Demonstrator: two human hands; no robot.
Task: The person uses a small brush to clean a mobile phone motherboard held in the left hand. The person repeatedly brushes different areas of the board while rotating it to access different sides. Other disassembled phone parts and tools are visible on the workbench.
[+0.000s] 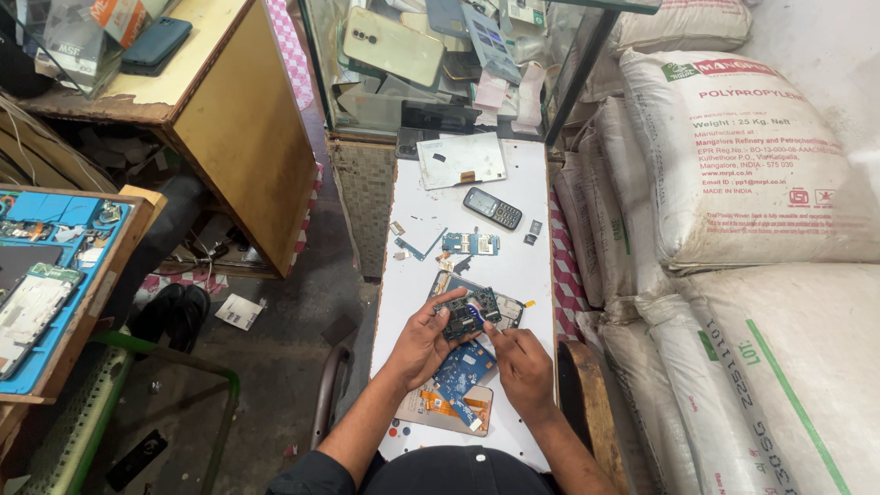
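Here, in the head view, a narrow white table runs from near to far, and both hands work at its near end. The left hand has its fingers curled around the left edge of an opened phone chassis, gripping it; the chassis lies on the table with its dark board exposed. The right hand is closed in a pinch at the chassis's near right edge; whether it holds a tool cannot be told. A blue circuit board lies between the wrists, atop a tan panel with an orange flex strip. Farther along rest a small blue board, a keypad phone and a grey display panel. White sacks are stacked to the right. A blue repair mat sits far left.
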